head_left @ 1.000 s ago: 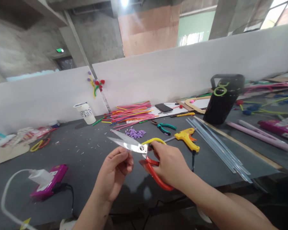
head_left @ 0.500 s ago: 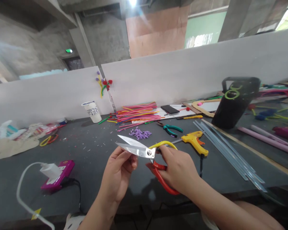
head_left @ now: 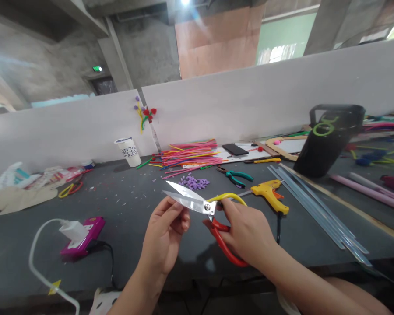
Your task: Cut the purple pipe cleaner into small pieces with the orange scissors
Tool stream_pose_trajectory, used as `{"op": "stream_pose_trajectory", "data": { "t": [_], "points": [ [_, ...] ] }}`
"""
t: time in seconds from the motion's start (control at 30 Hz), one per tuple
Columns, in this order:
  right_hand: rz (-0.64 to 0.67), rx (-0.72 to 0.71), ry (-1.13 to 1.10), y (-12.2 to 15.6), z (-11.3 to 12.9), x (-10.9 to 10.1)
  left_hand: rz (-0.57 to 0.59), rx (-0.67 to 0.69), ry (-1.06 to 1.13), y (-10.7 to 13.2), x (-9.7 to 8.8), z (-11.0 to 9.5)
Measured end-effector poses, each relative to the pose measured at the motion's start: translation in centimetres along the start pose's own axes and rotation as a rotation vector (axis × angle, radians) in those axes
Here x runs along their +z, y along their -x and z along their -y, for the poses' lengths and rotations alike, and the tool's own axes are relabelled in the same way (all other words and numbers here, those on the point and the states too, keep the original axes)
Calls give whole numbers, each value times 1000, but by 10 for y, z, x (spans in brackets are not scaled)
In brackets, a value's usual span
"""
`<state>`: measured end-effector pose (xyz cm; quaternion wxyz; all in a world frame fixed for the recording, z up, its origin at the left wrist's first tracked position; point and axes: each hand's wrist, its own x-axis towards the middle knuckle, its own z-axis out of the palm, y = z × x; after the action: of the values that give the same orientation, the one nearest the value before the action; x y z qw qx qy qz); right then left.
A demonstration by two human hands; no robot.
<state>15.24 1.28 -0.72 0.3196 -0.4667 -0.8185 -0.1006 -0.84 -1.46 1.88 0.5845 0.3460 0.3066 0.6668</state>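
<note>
- Head view, with the clock centred on my scissors (head_left: 207, 207) and twelve towards the white partition (head_left: 249, 98): the scissors are above the grey table (head_left: 131, 236), blades pointing to ten o'clock and parted by a narrow gap.
- My right hand (head_left: 249, 225), between three and four, grips the scissors by their red and yellow handles.
- My left hand (head_left: 166, 236), at eight, has its fingers curled in with the thumb close to them, right by the lower blade; I can't tell whether anything is pinched there.
- Near eleven, the small purple pieces (head_left: 194, 182) lie in a pile, the bundle of coloured stems (head_left: 190, 155) behind them.
- At two are my teal-handled pliers (head_left: 239, 176); towards three, the yellow glue gun (head_left: 268, 193).
- I'd judge this a cutting step, paused with the blades apart. The next move calls for a steady left hand, fingertips clear of both edges, before my right hand squeezes.
</note>
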Motion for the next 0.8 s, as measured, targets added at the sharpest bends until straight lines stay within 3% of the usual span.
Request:
{"op": "stream_pose_trajectory", "data": {
  "t": [0.8],
  "points": [
    [73, 1, 23, 2, 0, 2, -41, 3, 0, -2, -1, 0]
  ]
}}
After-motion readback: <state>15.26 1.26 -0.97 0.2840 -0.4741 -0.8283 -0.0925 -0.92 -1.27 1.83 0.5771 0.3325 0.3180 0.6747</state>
